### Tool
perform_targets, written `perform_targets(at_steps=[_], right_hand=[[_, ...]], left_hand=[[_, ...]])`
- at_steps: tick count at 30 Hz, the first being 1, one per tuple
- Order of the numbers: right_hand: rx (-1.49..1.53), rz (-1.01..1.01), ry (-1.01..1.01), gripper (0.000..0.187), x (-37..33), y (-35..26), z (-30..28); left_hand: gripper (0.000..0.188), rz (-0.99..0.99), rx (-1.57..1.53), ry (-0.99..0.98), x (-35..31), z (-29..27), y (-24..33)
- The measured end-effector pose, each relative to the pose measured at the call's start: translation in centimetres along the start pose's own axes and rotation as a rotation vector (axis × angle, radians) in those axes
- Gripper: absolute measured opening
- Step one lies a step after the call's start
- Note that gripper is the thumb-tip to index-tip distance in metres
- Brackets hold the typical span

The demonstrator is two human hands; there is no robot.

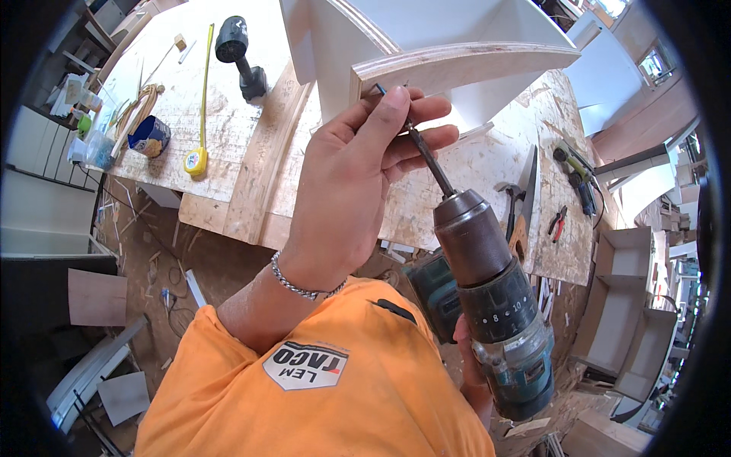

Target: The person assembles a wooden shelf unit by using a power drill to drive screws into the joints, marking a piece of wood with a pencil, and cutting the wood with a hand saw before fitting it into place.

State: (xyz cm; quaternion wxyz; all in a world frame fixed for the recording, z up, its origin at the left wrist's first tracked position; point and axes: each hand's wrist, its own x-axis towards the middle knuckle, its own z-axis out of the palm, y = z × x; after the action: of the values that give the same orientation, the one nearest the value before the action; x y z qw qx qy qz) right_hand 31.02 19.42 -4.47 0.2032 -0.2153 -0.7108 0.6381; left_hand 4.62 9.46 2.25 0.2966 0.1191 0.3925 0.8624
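Note:
My right hand [474,373], mostly hidden behind the tool, grips a teal and black cordless drill [499,312]. The drill points up and away, with a long dark bit [432,161] in its chuck. My left hand [354,156] is closed, thumb and fingers pinched around the bit's front end. A small dark tip shows past the thumb; whether it is a screw I cannot tell. Just beyond the fingertips is the plywood edge [457,65] of a white-faced panel assembly [464,23] standing on the workbench [175,91].
On the bench lie a second power driver [242,57], an extended yellow tape measure [196,161], a dark blue can [149,137] and a wooden board [263,160]. To the right are a hammer [512,199], a handsaw [527,194], red pliers [559,224] and a green corded tool [576,179].

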Motion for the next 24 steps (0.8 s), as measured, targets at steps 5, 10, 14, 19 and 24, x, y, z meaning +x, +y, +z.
perform_targets(at_steps=[5, 10, 14, 19, 24], right_hand=[[-0.022, -0.086, -0.071, 0.05, 0.8, -1.1, -0.1], [-0.067, -0.161, -0.131, 0.045, 1.7, -2.4, 0.9], [0.022, 0.029, -0.079, 0.037, 2.1, -3.3, 4.3], [-0.023, 0.096, -0.108, 0.036, 2.1, -3.6, 4.6], [-0.075, 0.147, -0.148, 0.035, 1.8, -1.6, 4.2]], left_hand=[[0.031, 0.023, -0.037, -0.014, 0.2, -1.2, 0.3], [0.034, 0.003, -0.087, -0.015, 0.5, -1.3, 0.4], [0.035, 0.001, -0.072, 0.015, 0.3, -1.4, 0.8], [0.036, -0.036, -0.063, 0.031, 0.6, -1.9, 1.3], [0.039, -0.063, -0.058, 0.043, 0.0, -2.3, 2.0]])
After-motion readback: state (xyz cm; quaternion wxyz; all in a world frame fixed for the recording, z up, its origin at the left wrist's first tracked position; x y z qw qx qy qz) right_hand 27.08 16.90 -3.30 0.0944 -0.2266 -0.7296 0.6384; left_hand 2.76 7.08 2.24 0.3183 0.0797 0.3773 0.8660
